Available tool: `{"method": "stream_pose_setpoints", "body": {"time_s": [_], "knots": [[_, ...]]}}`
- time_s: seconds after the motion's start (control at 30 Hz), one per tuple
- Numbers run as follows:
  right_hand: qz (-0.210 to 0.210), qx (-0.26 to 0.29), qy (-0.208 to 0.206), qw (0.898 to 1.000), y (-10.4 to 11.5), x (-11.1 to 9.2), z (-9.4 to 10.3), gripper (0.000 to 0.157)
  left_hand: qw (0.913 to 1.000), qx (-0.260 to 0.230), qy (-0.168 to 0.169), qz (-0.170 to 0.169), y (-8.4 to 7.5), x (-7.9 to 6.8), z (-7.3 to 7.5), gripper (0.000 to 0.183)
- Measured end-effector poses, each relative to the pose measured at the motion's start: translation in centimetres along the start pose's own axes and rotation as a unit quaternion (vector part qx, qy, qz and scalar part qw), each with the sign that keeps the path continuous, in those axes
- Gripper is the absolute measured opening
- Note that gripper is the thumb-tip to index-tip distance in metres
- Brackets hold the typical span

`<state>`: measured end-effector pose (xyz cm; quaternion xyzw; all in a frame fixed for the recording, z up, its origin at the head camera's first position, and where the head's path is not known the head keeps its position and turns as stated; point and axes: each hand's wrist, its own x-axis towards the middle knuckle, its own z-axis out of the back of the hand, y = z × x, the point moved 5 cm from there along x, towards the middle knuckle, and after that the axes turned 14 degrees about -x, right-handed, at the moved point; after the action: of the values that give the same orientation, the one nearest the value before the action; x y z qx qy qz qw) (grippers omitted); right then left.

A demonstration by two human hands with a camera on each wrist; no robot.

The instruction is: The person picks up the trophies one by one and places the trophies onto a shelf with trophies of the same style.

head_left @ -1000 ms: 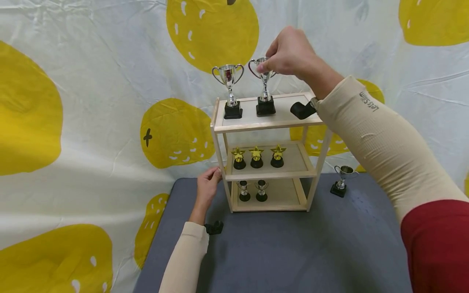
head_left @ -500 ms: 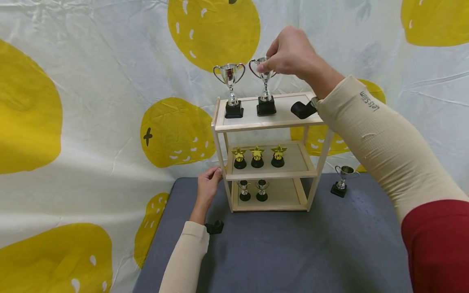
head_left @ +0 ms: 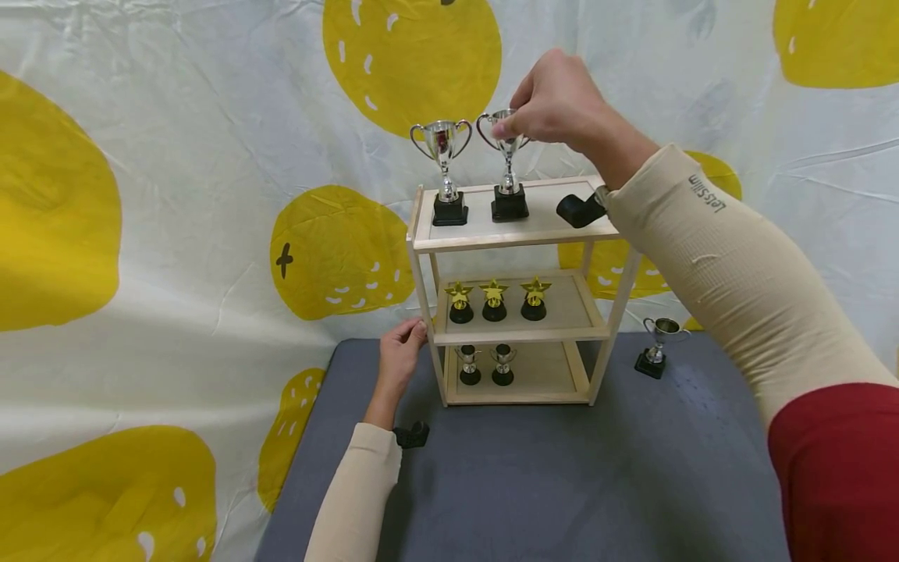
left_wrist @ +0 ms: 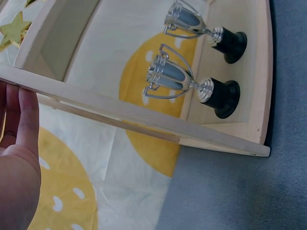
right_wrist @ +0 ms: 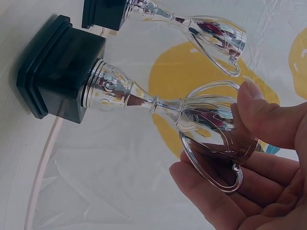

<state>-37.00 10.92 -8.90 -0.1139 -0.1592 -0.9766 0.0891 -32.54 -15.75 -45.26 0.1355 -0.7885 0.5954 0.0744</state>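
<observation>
My right hand pinches the bowl of a silver two-handled trophy cup between thumb and fingers. The cup stands upright, its square black base on the top board of a wooden shelf rack. To its left is a matching trophy cup, apart from it. Down at the rack's left side, my left hand holds the front left post at middle-board height; the post hides the fingertips in the left wrist view.
Three gold star trophies line the middle board. Two small silver cups stand on the bottom board's left part. Another silver trophy cup is on the grey table, right of the rack. A patterned cloth hangs behind.
Both hands keep their places, the right still on its cup and the left at the post. Only the head view shifts very slightly.
</observation>
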Motion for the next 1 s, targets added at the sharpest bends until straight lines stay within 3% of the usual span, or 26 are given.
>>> {"method": "stream_pose_setpoints", "body": {"time_s": [0.67, 1.0], "knots": [[0.019, -0.019, -0.004, 1.000, -0.03, -0.43, -0.20, 0.051, 1.0000, 0.000, -0.004, 0.005, -0.25, -0.07, -0.09, 0.030], [0.033, -0.036, 0.008, 0.999, -0.29, -0.55, -0.18, 0.077, 0.9999, -0.007, 0.005, 0.007, -0.18, 0.18, -0.25, 0.031]]}}
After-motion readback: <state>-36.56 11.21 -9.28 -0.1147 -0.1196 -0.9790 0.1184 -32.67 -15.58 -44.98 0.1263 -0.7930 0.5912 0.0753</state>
